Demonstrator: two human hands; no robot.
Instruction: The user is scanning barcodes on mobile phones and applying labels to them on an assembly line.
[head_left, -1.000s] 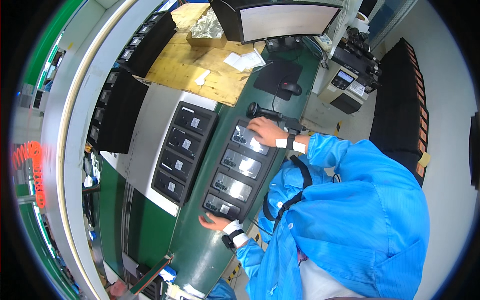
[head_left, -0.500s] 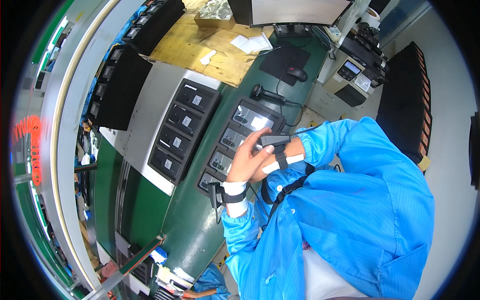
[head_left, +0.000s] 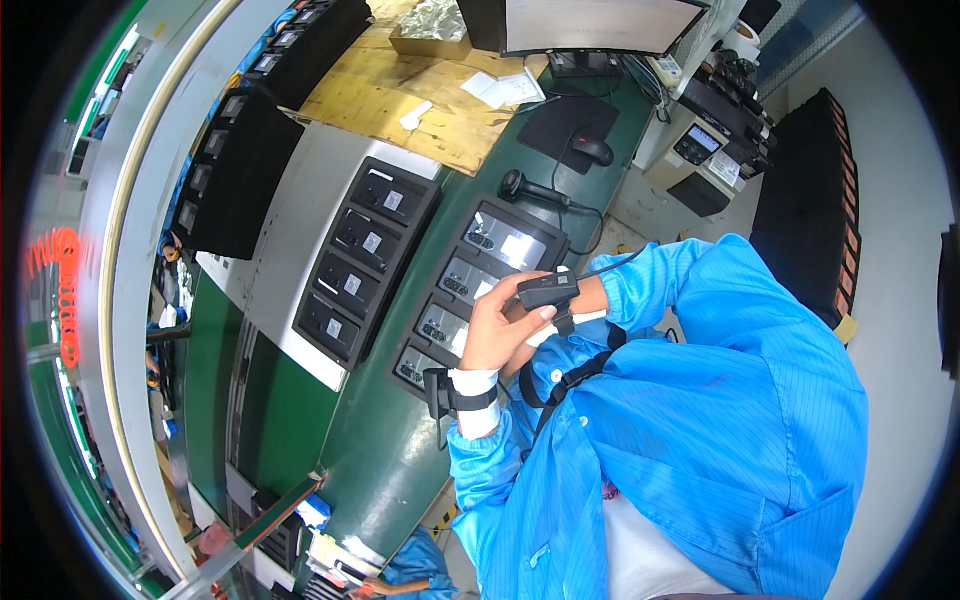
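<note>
Head view, left hand: this hand [head_left: 490, 335] crosses over the right one; thumb bent in toward the fingers, its tip by the black wrist module; how hard they press, can't tell.
Head view, right hand: mostly hidden under the left; only a part of this hand [head_left: 522, 356] shows below the left thumb; finger state can't tell.
Wrist module: black box [head_left: 548, 291] strapped on the right wrist — between and just beyond the left thumb and fingers; cable runs off to the right.
Left wrist: white wrap [head_left: 475, 382], black strap and second black module [head_left: 437, 392], all below the left fingers.
Near tray: dark four-pocket tray [head_left: 439, 287], running from above the left fingers to left of them, partly covered by the hand; a shiny plate [head_left: 512, 240] in the top pocket, similar parts below it.
Far tray: another four-pocket tray [head_left: 402, 262], well left of the fingers; dark panels with white labels inside.
Scanner: black handheld scanner [head_left: 543, 191], above the fingers, past the near tray's top end.
Farther above fingers: mouse [head_left: 593, 151] on a dark mat [head_left: 550, 130]; monitor [head_left: 600, 25] beyond.
Table: green top [head_left: 385, 445], under the trays and below-left of the fingers.
Far below fingers: co-worker's blue sleeve [head_left: 422, 562] — forearm partly in frame.
</note>
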